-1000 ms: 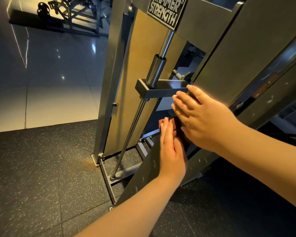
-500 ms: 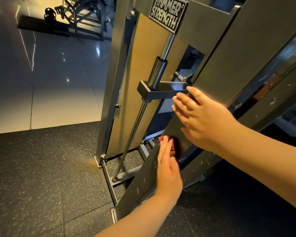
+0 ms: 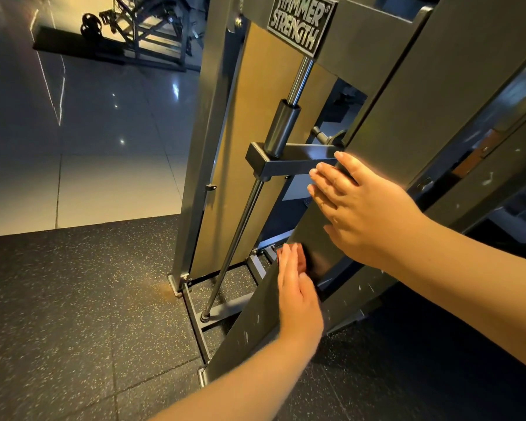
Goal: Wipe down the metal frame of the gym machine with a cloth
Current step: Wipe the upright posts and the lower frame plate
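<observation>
The gym machine's grey metal frame fills the right side, and a broad slanted beam (image 3: 407,95) runs down to the floor. My left hand (image 3: 298,299) lies flat low on that beam with its fingers straight. A small reddish patch (image 3: 302,260) shows beside its fingertips; I cannot tell whether it is cloth or a reflection. My right hand (image 3: 359,214) presses flat on the same beam higher up, fingers straight, just below a dark crossbar bracket (image 3: 286,161).
A chrome guide rod (image 3: 240,232) passes through the bracket down to the base bars (image 3: 195,314). A grey upright post (image 3: 201,147) stands to the left, and a nameplate (image 3: 301,22) is at the top. Speckled rubber flooring (image 3: 73,314) meets shiny tiles (image 3: 88,177). Another machine (image 3: 140,28) stands far back.
My left hand has slid down the slanted beam toward the floor, away from my right hand. The right hand has stayed in place on the beam.
</observation>
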Available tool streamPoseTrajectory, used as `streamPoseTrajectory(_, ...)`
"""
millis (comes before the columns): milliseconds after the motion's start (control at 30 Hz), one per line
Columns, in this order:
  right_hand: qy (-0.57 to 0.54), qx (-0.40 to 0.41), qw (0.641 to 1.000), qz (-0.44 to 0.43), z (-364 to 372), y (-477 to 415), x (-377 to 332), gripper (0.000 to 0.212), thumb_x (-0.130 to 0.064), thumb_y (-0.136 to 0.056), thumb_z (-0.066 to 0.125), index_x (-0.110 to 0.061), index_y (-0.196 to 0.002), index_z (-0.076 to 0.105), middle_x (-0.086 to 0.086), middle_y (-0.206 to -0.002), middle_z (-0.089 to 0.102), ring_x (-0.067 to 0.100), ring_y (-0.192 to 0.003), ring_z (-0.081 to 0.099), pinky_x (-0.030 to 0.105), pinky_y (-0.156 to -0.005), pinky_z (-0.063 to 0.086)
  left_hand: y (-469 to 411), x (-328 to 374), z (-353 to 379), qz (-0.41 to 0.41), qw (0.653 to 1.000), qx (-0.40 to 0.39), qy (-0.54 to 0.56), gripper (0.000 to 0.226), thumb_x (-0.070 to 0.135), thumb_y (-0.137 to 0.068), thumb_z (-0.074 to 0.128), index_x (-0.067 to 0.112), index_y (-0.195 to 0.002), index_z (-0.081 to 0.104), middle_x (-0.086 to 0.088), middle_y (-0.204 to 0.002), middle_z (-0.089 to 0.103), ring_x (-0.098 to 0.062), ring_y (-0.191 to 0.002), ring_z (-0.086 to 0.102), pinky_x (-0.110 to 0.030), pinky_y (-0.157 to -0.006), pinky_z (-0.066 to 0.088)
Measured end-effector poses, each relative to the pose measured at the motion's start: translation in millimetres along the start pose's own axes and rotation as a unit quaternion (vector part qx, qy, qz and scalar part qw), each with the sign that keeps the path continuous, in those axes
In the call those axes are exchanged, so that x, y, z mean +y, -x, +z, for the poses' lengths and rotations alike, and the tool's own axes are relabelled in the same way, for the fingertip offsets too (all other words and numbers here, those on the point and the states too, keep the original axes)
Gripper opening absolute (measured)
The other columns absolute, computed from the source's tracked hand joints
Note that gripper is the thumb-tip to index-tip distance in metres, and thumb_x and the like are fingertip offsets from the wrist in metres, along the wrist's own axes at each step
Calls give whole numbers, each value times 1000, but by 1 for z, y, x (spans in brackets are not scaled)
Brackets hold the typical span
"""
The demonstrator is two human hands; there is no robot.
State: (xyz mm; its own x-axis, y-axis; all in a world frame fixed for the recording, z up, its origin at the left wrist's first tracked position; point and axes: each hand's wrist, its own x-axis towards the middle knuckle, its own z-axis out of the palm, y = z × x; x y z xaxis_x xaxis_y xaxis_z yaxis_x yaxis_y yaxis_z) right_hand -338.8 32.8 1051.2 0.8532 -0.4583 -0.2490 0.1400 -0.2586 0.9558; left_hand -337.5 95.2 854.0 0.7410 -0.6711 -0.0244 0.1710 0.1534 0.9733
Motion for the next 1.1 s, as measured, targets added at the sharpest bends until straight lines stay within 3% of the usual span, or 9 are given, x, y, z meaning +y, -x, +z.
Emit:
streamPoseTrajectory(167,3,-4,1000,-7,-3,2,-2,68,-46,-107,3,-4,-158,-14,23,-167,-16,40,-155,-17,60,-121,-15,-47,22,-3,-112,991,43,56,51,14,-112,27,36,-158,34,12,-171,18,-7,-156,16,-33,-127,14)
streamPoseTrajectory(267,-16,3,1000,-17,-2,3,2,66,-45,-107,3,-6,-158,-14,21,-167,-18,39,-154,-19,59,-121,-17,-37,44,12,-13,998,15,63,53,14,-112,28,32,-162,27,18,-171,10,4,-156,0,-24,-124,4)
streamPoseTrajectory(433,-35,-4,999,-35,-1,5,8,63,-44,-108,2,-12,-158,-15,17,-166,-21,35,-154,-22,57,-121,-18,-33,16,13,124,988,-33,83,62,17,-108,32,54,-157,21,25,-171,7,3,-157,2,-40,-130,10)
streamPoseTrajectory(533,-6,7,1000,-25,5,0,1,64,-43,-108,4,-8,-158,-15,20,-167,-18,37,-155,-19,58,-117,-20,-25,-18,1,8,998,24,49,56,20,-113,30,48,-159,18,19,-170,11,5,-152,19,-34,-126,22)
streamPoseTrajectory(633,45,20,999,-3,12,-5,-6,67,-43,-108,10,-6,-161,-8,23,-168,-11,39,-156,-13,59,-119,-17,-31,-34,-8,-198,974,77,81,53,23,-113,25,37,-164,15,5,-172,14,-19,-155,24,-39,-122,26)
streamPoseTrajectory(767,19,11,1000,-16,12,-3,-4,67,-44,-108,7,-6,-160,-12,22,-168,-14,40,-155,-15,59,-119,-17,-26,0,2,-103,992,37,59,55,17,-113,25,31,-166,13,21,-168,4,22,-144,0,-6,-116,5)
streamPoseTrajectory(833,11,16,1000,-21,10,-2,-1,67,-45,-108,6,-6,-160,-12,23,-168,-14,40,-155,-15,59,-121,-15,-15,12,10,-23,998,4,53,56,10,-113,27,30,-164,17,27,-164,9,33,-135,1,6,-108,9)
streamPoseTrajectory(967,9,16,1000,-24,9,-2,-1,68,-45,-107,3,-5,-160,-13,23,-167,-15,41,-155,-17,60,-121,-15,0,-12,4,32,999,9,7,57,4,-112,30,34,-159,18,24,-164,15,22,-145,13,-2,-116,16)
streamPoseTrajectory(1100,14,21,999,-26,5,0,-1,68,-45,-107,1,-4,-159,-14,25,-167,-14,41,-155,-15,60,-122,-13,-14,-29,-2,-120,991,57,24,54,15,-113,26,32,-164,17,12,-170,15,-4,-153,19,-24,-125,17)
